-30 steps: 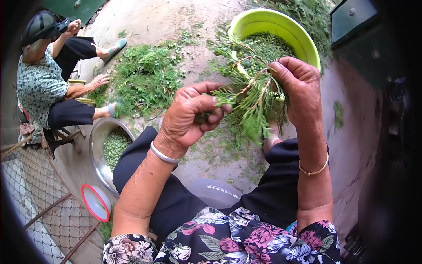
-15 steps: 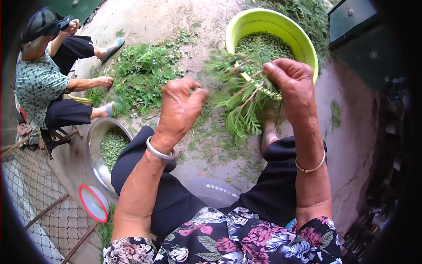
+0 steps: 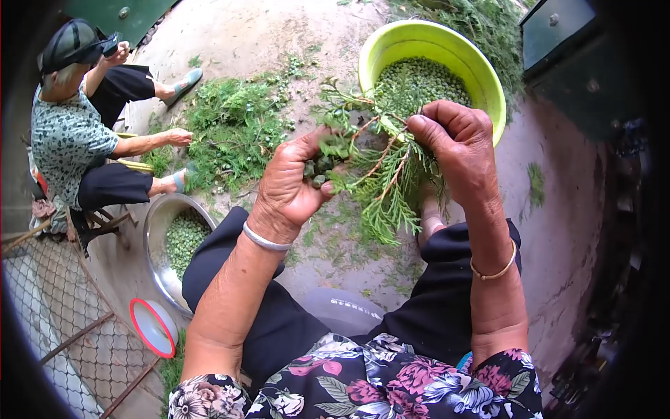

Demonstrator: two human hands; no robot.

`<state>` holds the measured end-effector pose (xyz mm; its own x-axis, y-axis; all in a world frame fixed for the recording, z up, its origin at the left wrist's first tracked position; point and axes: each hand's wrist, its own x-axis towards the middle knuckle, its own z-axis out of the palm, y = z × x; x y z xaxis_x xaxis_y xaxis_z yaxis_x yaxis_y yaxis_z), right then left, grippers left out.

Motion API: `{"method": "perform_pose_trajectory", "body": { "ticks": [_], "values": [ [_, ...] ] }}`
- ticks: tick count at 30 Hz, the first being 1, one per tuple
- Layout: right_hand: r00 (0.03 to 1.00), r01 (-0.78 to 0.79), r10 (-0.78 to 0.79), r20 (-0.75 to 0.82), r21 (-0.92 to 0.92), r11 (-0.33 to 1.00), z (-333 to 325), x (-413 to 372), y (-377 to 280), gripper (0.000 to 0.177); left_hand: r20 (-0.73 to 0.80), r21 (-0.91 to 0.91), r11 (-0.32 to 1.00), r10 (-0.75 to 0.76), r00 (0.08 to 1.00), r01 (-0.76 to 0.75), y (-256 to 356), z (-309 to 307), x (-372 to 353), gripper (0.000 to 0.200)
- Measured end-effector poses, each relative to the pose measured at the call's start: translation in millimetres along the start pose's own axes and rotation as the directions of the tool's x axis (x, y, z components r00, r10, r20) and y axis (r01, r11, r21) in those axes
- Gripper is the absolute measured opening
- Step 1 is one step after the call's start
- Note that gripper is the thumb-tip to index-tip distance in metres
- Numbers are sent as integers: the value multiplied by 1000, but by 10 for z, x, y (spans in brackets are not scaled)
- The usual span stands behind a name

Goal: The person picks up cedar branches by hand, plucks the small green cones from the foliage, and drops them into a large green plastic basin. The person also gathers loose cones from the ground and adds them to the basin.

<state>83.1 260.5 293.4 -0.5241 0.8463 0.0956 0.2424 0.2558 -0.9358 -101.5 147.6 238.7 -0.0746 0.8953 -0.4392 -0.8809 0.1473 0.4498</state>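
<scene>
My right hand pinches the stem end of a leafy conifer sprig, which hangs to the left and downward from the fingers. My left hand is curled at the sprig's left side, with several small round green cones lying in it. Its fingertips are partly hidden by blurred foliage. Behind the sprig stands a yellow-green tub holding many such cones.
Cut conifer branches lie on the ground ahead, and more greenery is heaped behind the tub. Left of my legs are a metal basin of cones and a red-rimmed bowl. Another person sits at the left.
My left hand has moved right to the sprig and turned, showing cones in it. The right hand still holds the sprig. The other person's lower hand has shifted slightly right.
</scene>
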Motion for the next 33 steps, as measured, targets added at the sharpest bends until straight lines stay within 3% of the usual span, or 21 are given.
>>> {"method": "perform_pose_trajectory", "body": {
  "ticks": [3,4,5,7,11,15,18,20,23,27,29,33],
  "values": [
    [996,84,-83,19,-67,994,34,-21,10,14,-13,-59,998,5,1000,-6,-28,50,-31,23],
    [996,83,-82,20,-67,994,36,-21,10,14,93,-57,998,27,995,-22,-13,40,-64,26],
    [996,87,-85,31,-83,993,35,-15,5,14,92,-58,998,26,995,-21,-9,76,-79,26],
    [995,89,-85,43,-98,991,34,-9,-7,14,67,-174,984,-13,998,25,-7,154,-101,27],
    [996,74,-68,60,-99,992,44,-6,-16,13,136,-57,998,-31,990,39,31,163,-137,28],
    [990,129,-122,68,-110,986,92,-7,36,15,89,28,999,17,996,-19,-12,113,-122,26],
    [989,97,-85,118,-99,990,79,-13,-40,15,156,-22,1000,-14,988,18,-26,139,-98,22],
    [989,101,-87,123,-115,988,84,-18,-40,15,244,-146,983,-73,967,111,-38,214,-94,21],
    [988,114,-98,120,-133,984,85,-31,-32,14,154,-140,986,-66,986,88,-73,184,-100,20],
    [980,189,-178,92,-126,974,126,-40,29,13,183,-142,980,-112,977,139,-40,171,-108,20],
    [981,176,-165,98,-115,978,144,-39,6,13,95,-54,991,-118,988,124,-32,157,-95,19],
    [980,175,-164,110,-96,980,158,-33,5,13,186,-154,964,-188,964,218,-7,116,-60,17]
  ]
}}
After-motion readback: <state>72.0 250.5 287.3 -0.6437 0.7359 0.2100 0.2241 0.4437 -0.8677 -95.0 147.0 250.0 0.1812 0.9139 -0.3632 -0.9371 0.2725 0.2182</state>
